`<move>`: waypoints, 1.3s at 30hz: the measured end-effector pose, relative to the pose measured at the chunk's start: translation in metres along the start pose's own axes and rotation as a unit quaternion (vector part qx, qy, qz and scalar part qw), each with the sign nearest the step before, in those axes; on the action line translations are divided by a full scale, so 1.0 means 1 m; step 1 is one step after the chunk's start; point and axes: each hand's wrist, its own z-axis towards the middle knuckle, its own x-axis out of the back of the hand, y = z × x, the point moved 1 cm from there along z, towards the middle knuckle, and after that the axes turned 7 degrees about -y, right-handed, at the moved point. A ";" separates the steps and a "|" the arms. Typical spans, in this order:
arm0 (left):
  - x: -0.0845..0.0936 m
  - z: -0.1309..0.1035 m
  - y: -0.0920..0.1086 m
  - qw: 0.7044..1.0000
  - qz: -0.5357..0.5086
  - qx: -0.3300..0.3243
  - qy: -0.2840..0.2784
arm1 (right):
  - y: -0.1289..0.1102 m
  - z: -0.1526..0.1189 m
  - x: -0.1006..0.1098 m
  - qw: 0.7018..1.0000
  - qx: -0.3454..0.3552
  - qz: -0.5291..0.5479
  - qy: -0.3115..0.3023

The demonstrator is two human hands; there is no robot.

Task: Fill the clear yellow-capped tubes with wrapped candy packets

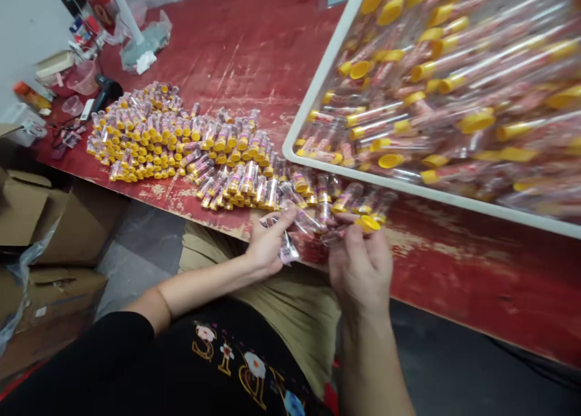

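My left hand (267,246) is closed on a clear plastic wrapper (287,250) at the table's front edge. To its right, my right hand (363,261) pinches a yellow cap (367,223); a clear tube seems to run left from it, blurred. Wrapped tubes with yellow ends lie just beyond both hands and form a large pile (154,131) stretching to the left. A white-rimmed tray (408,195) at the right holds many clear tubes with yellow caps and pinkish contents.
The red table (236,46) has worn patches. At its far left are a black hair dryer (106,90), a pink basket (82,77) and a lamp base (145,45). Cardboard boxes (59,222) stand on the floor at left.
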 end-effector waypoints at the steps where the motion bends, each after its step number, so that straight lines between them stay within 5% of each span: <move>1: -0.001 0.000 0.004 1.000 -0.004 0.006 0.007 | -0.007 -0.003 0.002 1.000 0.008 0.000 0.004; 7: -0.005 -0.001 0.008 0.998 -0.013 0.065 -0.011 | -0.039 -0.026 0.007 0.998 0.046 -0.031 0.043; 22: -0.006 -0.017 -0.002 0.996 0.050 0.040 -0.067 | -0.036 -0.051 0.001 0.987 0.102 -0.059 0.108; 29: -0.002 -0.014 -0.004 0.990 0.071 0.018 -0.121 | -0.037 -0.062 0.019 0.958 0.159 -0.238 -0.025; 35: 0.000 -0.016 -0.012 0.979 0.126 0.042 -0.153 | -0.043 -0.051 0.016 0.940 0.199 -0.276 -0.006; 39: 0.001 -0.016 -0.018 0.975 0.142 0.049 -0.162 | -0.043 -0.049 0.013 0.940 0.190 -0.277 0.060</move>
